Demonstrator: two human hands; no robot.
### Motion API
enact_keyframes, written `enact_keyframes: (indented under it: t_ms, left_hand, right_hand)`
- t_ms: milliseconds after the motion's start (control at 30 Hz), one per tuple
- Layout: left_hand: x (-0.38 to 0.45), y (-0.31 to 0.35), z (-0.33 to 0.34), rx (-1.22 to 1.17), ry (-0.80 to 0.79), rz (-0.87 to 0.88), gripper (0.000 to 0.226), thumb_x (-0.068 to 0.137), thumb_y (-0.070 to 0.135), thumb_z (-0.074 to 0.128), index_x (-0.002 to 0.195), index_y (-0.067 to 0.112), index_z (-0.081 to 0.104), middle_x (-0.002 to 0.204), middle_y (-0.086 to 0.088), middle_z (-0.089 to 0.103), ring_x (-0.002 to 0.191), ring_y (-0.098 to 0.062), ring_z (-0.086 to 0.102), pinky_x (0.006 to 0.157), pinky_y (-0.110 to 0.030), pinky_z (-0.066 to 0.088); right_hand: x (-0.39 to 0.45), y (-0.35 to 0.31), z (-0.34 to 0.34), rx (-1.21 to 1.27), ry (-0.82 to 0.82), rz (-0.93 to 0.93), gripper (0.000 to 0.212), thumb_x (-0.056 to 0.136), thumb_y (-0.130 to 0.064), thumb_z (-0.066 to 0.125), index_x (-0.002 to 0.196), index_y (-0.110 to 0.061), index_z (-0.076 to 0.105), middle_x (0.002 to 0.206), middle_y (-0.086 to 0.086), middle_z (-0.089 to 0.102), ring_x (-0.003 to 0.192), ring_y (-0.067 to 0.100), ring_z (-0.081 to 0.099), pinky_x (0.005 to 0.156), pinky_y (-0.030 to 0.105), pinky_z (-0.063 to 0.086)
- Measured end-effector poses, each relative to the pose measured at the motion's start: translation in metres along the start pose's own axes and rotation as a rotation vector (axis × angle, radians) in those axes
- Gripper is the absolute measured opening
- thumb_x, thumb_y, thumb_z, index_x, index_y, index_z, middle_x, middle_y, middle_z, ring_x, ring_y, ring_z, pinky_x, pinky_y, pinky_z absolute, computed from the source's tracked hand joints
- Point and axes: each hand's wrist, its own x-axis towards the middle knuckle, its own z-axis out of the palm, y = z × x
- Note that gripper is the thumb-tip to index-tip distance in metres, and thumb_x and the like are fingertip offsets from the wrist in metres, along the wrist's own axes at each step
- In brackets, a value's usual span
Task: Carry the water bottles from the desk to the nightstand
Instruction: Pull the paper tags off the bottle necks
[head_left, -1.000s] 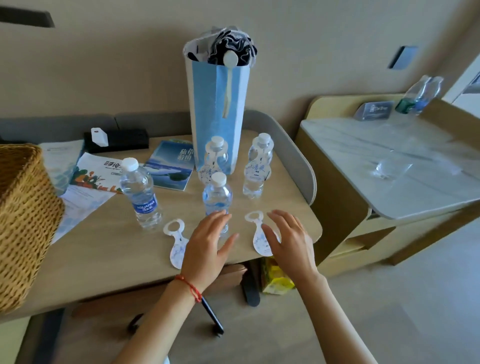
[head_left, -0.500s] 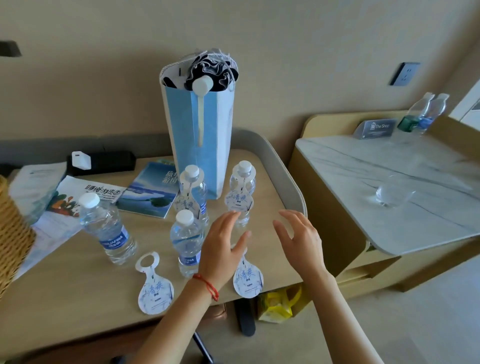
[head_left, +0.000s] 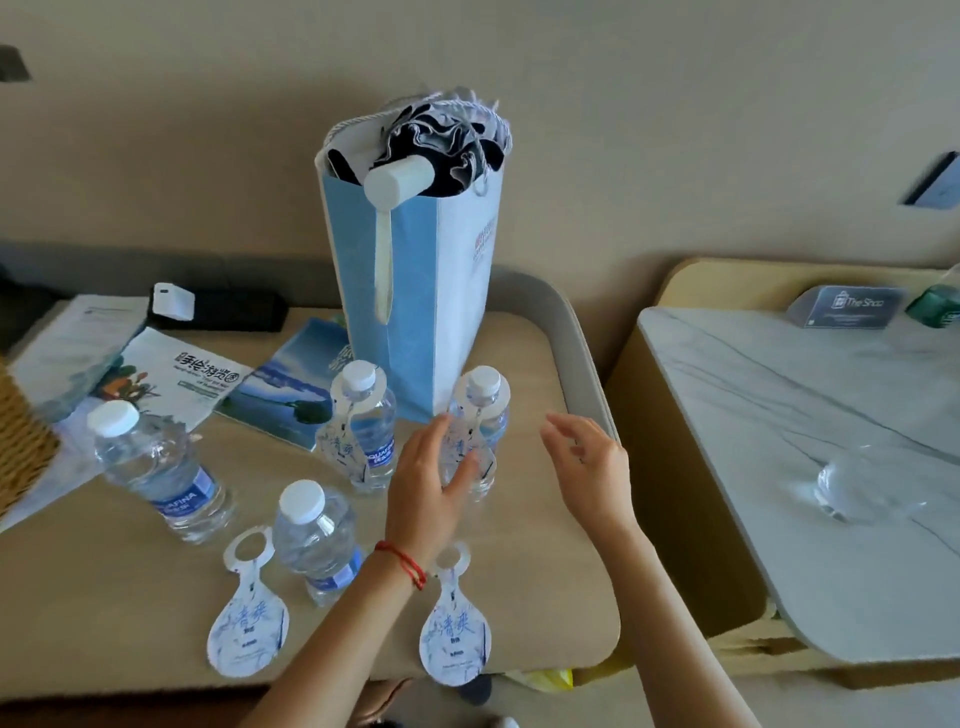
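Four water bottles (head_left: 317, 540) stand on the desk (head_left: 545, 582); both hands' (head_left: 431, 486) grip released.

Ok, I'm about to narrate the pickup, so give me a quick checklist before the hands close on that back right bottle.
1. Left hand open beside the tagged bottle: ok.
2. Right hand open on its other side: ok.
3. Bottle upright, cap on: ok.
4. Paper bag close behind, could be nudged: not ok.
5. Firm contact with bottle: cannot tell.
6. Marble nightstand has bare space: ok.
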Motion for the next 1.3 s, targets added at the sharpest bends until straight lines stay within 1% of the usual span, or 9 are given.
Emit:
enact_keyframes:
  t_ms: [167,267,400,533,700,800,1000,1200,1300]
  left_hand:
    - [0.015,0.007,0.016,0.032,0.119,-0.080,0.044,0.086,0.023,0.059,0.124,0.002,0.050,0.121,-0.014,0.058,0.111,-0.019,0.052,0.089,-0.003,0.028]
    - [0.020,0.007,0.021,0.026,0.129,-0.094,0.044,0.085,0.020,0.060,0.125,0.004,0.050,0.123,-0.008,0.057,0.111,-0.012,0.049,0.086,0.006,0.025]
    - [0.022,0.008,0.024,-0.012,0.128,-0.104,0.052,0.076,0.020,0.071,0.123,0.008,0.052,0.114,0.003,0.056,0.103,-0.008,0.052,0.081,0.005,0.030]
    - [0.027,0.002,0.034,-0.044,0.121,-0.142,0.058,0.068,0.027,0.078,0.119,0.017,0.053,0.107,0.001,0.060,0.092,-0.009,0.056,0.074,-0.001,0.037]
    - [0.031,-0.002,0.041,-0.053,0.181,-0.161,0.059,0.065,0.028,0.080,0.117,0.012,0.056,0.105,-0.003,0.063,0.088,-0.011,0.056,0.072,0.001,0.036]
    - [0.032,-0.004,0.041,-0.052,0.200,-0.158,0.059,0.063,0.028,0.081,0.114,0.012,0.058,0.103,-0.003,0.064,0.086,-0.010,0.056,0.071,0.002,0.036]
    - [0.034,-0.008,0.041,-0.024,0.209,-0.149,0.058,0.062,0.030,0.081,0.111,0.009,0.059,0.101,-0.005,0.065,0.086,-0.011,0.055,0.071,0.000,0.037]
    - [0.034,-0.010,0.041,-0.040,0.220,-0.151,0.058,0.060,0.027,0.083,0.111,0.011,0.059,0.098,0.000,0.062,0.086,-0.010,0.056,0.067,0.000,0.038]
    - [0.034,-0.008,0.041,-0.044,0.235,-0.141,0.055,0.060,0.021,0.083,0.108,0.008,0.060,0.091,0.004,0.057,0.080,0.003,0.052,0.067,0.002,0.036]
  right_hand:
    - [0.036,0.008,0.000,0.099,-0.131,-0.034,0.023,0.089,-0.022,0.058,0.107,-0.011,0.067,0.097,-0.002,0.064,0.086,0.007,0.058,0.066,-0.004,0.039]
    - [0.051,0.010,0.003,0.134,-0.193,-0.055,0.024,0.089,-0.023,0.058,0.108,-0.011,0.066,0.098,-0.003,0.064,0.086,0.007,0.059,0.066,-0.002,0.041]
    - [0.064,0.005,0.010,0.161,-0.256,-0.100,0.021,0.088,-0.023,0.059,0.103,-0.012,0.069,0.091,-0.009,0.064,0.080,-0.001,0.059,0.065,-0.002,0.040]
    - [0.073,-0.003,0.022,0.196,-0.349,-0.069,0.018,0.088,-0.024,0.058,0.092,-0.017,0.073,0.080,-0.018,0.066,0.073,-0.013,0.059,0.064,0.001,0.041]
    - [0.079,-0.006,0.029,0.324,-0.356,0.018,0.014,0.086,-0.017,0.060,0.079,-0.017,0.072,0.071,-0.015,0.067,0.059,-0.011,0.057,0.060,0.008,0.045]
    - [0.080,-0.008,0.031,0.391,-0.337,0.046,0.016,0.083,-0.012,0.063,0.072,-0.020,0.071,0.068,-0.012,0.068,0.057,-0.008,0.058,0.059,0.011,0.048]
    - [0.081,-0.012,0.033,0.443,-0.294,0.055,0.021,0.081,-0.010,0.065,0.067,-0.023,0.069,0.060,-0.016,0.069,0.061,-0.004,0.061,0.063,0.014,0.052]
    - [0.082,-0.018,0.030,0.454,-0.265,-0.012,0.019,0.081,-0.009,0.064,0.068,-0.021,0.070,0.071,-0.013,0.071,0.068,-0.002,0.064,0.069,0.019,0.053]
    - [0.078,-0.022,0.028,0.476,-0.270,-0.061,0.020,0.082,-0.005,0.064,0.068,-0.019,0.070,0.074,-0.014,0.070,0.069,-0.005,0.064,0.065,0.013,0.051]
